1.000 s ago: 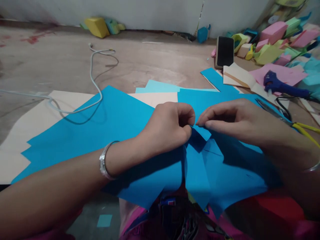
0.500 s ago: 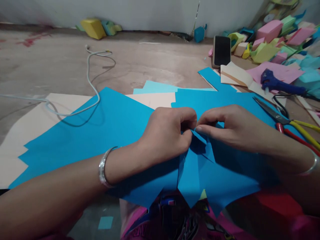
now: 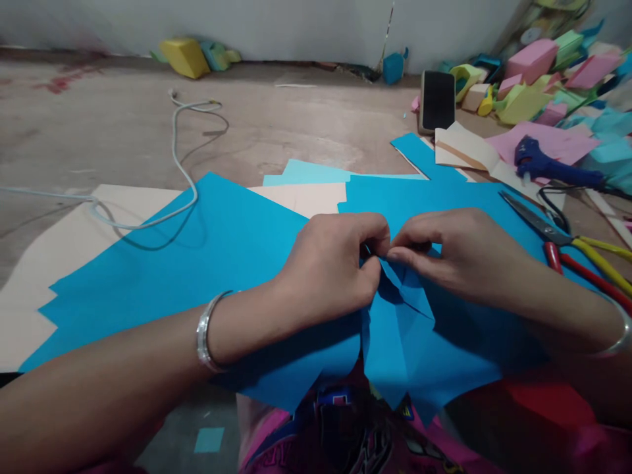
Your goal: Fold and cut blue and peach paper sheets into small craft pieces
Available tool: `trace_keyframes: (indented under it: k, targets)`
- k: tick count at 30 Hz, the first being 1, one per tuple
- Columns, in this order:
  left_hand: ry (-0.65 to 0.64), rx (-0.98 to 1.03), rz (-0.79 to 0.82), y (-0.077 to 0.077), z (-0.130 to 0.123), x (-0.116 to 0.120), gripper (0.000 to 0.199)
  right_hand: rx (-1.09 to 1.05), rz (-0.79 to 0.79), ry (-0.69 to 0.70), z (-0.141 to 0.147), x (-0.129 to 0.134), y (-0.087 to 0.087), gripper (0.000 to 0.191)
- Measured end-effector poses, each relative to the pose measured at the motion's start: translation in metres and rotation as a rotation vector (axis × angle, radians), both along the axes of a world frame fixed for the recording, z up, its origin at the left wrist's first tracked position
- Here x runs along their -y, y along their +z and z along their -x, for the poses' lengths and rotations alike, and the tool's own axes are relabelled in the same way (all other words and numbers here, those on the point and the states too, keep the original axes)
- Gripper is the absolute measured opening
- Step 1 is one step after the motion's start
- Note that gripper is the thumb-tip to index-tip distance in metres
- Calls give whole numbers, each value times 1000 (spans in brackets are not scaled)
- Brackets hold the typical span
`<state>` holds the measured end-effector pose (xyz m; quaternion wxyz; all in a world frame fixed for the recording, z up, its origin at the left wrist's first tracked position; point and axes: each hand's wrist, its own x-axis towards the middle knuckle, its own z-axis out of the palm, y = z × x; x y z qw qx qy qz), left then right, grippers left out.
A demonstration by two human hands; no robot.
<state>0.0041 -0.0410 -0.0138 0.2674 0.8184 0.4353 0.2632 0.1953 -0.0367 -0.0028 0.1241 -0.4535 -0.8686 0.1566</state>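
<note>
A folded piece of blue paper (image 3: 388, 336) hangs between my two hands, its pointed lower end over the near edge of the sheets. My left hand (image 3: 340, 257) is closed, its thumb and curled fingers pinching the upper part of the paper. From the other side, my right hand (image 3: 444, 247) grips the same top edge between thumb and fingertips. The fingertips of both hands nearly touch, and they hide the exact fold. Under my hands lie large blue paper sheets (image 3: 212, 250), with pale pink paper (image 3: 64, 243) beneath on the left.
Scissors (image 3: 553, 234) with red and yellow handles lie at right. Beyond them are a blue glue gun (image 3: 548, 164), a phone (image 3: 437, 102) and a pile of coloured paper shapes (image 3: 533, 85). A white cable (image 3: 175, 141) crosses the left sheets. A yellow paper shape (image 3: 182, 58) stands by the wall.
The lower end of the folded blue paper has swung slightly to the right, and its flap shows a little wider. Both hands keep their pinch, almost in place.
</note>
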Motion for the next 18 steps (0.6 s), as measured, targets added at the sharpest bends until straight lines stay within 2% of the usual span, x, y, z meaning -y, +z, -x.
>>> trace_keyframes:
  k: [6,11,18]
  targets:
    - [-46,-23,12,4,2,0,22,21,-20,15,0,0,1,18]
    - [-1,-14,68,7,2,-2,6,-11,-17,13,0,4,1,21]
    - [17,-167,25,3,4,-3,9,-21,-38,24,1,8,-1,21]
